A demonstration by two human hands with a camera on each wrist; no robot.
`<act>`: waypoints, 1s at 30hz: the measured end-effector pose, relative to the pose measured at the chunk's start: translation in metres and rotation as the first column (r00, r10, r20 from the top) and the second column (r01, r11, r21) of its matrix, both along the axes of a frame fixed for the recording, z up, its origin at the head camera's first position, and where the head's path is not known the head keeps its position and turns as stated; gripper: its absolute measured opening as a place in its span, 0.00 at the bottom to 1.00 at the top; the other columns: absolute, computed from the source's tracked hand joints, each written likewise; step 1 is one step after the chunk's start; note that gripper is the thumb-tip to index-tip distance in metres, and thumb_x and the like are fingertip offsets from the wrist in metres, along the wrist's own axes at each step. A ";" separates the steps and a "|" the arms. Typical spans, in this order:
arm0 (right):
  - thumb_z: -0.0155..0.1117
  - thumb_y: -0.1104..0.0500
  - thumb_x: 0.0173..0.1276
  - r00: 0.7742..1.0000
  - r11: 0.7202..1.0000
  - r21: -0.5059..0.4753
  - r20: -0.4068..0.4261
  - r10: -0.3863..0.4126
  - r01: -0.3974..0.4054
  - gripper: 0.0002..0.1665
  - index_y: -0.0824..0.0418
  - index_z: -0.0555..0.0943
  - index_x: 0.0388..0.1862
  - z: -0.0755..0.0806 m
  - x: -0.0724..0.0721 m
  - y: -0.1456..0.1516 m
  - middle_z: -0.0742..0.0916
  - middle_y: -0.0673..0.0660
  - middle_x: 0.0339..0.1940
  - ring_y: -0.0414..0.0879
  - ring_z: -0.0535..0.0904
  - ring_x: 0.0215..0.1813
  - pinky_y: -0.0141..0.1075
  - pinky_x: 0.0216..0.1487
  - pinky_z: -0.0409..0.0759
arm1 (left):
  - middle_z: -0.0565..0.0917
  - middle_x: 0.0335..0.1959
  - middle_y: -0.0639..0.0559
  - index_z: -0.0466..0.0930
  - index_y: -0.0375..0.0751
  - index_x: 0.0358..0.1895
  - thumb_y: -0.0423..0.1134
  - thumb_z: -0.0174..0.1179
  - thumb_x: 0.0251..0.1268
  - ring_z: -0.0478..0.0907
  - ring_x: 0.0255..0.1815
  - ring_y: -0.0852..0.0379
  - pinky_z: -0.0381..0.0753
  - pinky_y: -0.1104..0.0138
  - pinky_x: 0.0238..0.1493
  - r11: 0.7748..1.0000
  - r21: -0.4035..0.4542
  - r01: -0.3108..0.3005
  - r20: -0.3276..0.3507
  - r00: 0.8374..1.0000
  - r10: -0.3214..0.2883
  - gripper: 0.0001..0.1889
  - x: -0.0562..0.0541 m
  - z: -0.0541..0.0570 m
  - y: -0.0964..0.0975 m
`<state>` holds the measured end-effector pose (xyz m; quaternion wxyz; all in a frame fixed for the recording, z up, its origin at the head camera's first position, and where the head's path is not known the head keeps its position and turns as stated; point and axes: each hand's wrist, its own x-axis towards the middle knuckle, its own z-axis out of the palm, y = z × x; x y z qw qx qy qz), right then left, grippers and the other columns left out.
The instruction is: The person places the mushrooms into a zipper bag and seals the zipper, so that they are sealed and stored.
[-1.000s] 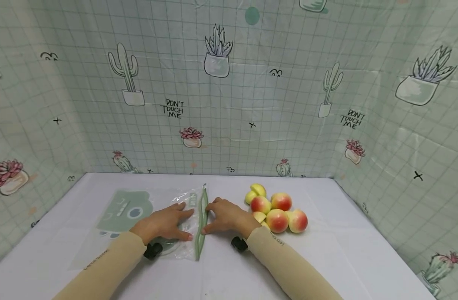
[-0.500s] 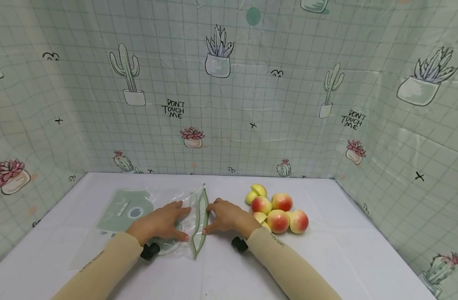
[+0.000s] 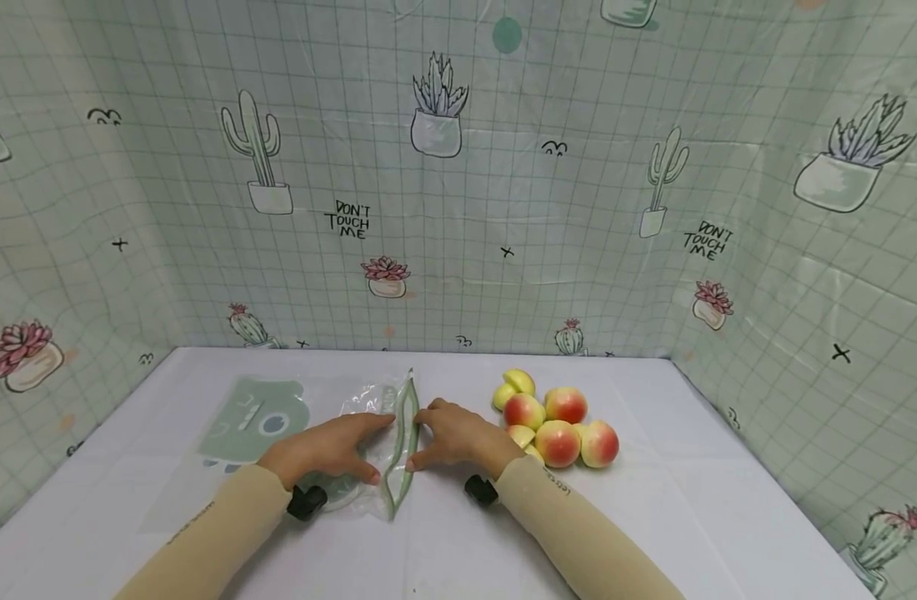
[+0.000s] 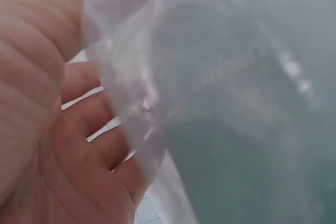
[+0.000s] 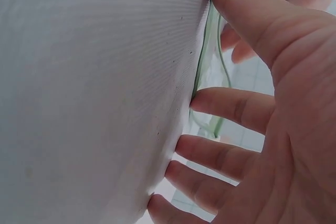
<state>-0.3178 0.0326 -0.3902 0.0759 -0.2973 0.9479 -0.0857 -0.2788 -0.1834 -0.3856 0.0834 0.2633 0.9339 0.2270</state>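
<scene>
A clear zip bag (image 3: 252,417) with a pale green printed design lies flat on the table. Its green-edged mouth (image 3: 416,398) faces right, and the two edges stand apart in a narrow lens shape. My left hand (image 3: 323,450) rests over the bag near the mouth, thumb and fingers spread; in the left wrist view, blurred film (image 4: 236,129) covers part of the fingers (image 4: 100,119). My right hand (image 3: 458,435) touches the mouth's right edge with thumb and fingertips. In the right wrist view its fairly straight fingers (image 5: 226,106) press against the table beside the green edge (image 5: 206,45).
Right of my right hand sits a group of red-and-yellow round fruits (image 3: 558,442), like peaches or apples. Yellow fruit pieces (image 3: 518,382) lie behind and in front of them. A white-covered table (image 3: 653,533) is bordered by a patterned curtain (image 3: 466,208).
The bag's mouth has widened, its left green edge bowing leftward. My left hand shifted slightly left, then back right. My right hand has stayed at the right edge.
</scene>
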 end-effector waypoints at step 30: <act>0.69 0.32 0.51 0.999 0.999 0.012 -0.013 0.030 -0.030 0.44 0.53 0.75 0.62 0.000 -0.001 0.002 0.75 0.56 0.60 0.50 0.73 0.60 0.45 0.56 0.75 | 0.76 0.56 0.41 0.68 0.37 0.65 0.51 0.67 0.58 0.73 0.58 0.45 0.69 0.50 0.60 0.997 -0.028 -0.068 -0.111 0.992 0.065 0.35 -0.010 -0.002 0.014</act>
